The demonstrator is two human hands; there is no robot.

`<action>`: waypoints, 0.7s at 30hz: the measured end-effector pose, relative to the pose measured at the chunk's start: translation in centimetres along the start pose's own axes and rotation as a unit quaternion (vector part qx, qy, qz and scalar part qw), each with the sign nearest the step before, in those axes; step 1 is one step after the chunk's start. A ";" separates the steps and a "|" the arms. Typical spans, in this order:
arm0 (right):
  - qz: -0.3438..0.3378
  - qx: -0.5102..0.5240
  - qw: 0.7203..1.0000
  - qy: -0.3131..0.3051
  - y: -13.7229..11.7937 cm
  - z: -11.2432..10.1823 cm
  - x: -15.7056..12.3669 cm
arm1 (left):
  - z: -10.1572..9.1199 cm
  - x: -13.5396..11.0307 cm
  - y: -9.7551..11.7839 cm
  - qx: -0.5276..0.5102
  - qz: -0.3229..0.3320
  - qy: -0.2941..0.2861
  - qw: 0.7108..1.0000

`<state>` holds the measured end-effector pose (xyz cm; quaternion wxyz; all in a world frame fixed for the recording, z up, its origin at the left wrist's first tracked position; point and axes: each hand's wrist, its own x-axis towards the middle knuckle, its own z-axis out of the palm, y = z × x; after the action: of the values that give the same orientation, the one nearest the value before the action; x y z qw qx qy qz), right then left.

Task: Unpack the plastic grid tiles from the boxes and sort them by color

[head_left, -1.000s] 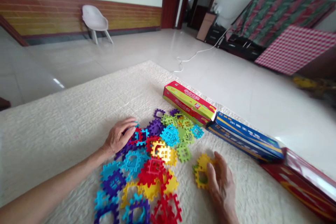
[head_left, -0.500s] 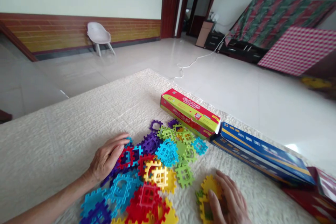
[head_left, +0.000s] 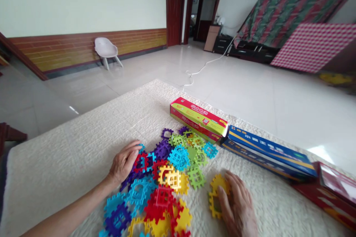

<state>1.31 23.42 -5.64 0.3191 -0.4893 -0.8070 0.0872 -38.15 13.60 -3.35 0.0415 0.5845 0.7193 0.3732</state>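
My left hand point(head_left: 125, 161) rests at the left side of a loose pile of plastic interlocking tiles, fingers stretched out, fingertips beside a small blue tile point(head_left: 142, 148). Near its thumb lies a red tile point(head_left: 141, 162). My right hand point(head_left: 239, 203) is on yellow interlocking tiles point(head_left: 214, 204) right of the pile, its thumb over them and its fingers along their right side; part of them is covered. Between the hands are purple tiles point(head_left: 162, 149), light blue tiles point(head_left: 178, 158), green tiles point(head_left: 196, 177), pale yellow tiles point(head_left: 174, 180) and red tiles point(head_left: 162, 197).
Behind the pile stand a red and green box point(head_left: 198, 118), a blue box point(head_left: 267, 152) and a dark red box point(head_left: 330, 192) in a row. Everything lies on a cream quilted cover point(head_left: 83, 148). Beyond are a small white chair point(head_left: 106, 50) and a white cable point(head_left: 205, 64) on the floor.
The view has tilted up and shifted a little. Both hands stay at nearly the same places by the tiles. The green bit seen at the yellow tiles' left edge no longer shows.
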 end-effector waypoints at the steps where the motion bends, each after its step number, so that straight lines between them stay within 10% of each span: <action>1: 0.008 0.005 1.000 0.007 -0.5 0.5 0.2 | 0.0 0.0 0.0 0.000 0.000 -0.001 1.000; 11: -0.012 0.151 0.988 -0.039 -8.7 3.4 2.0 | 0.0 0.2 0.0 0.000 0.013 0.003 1.000; 21: 0.078 0.045 0.995 0.039 -4.8 5.3 6.8 | 0.1 0.2 -0.1 -0.010 0.018 0.008 1.000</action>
<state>-7.55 27.67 -4.73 0.3647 -0.5390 -0.7482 0.1291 -38.23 13.84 -3.41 0.0343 0.5940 0.7050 0.3859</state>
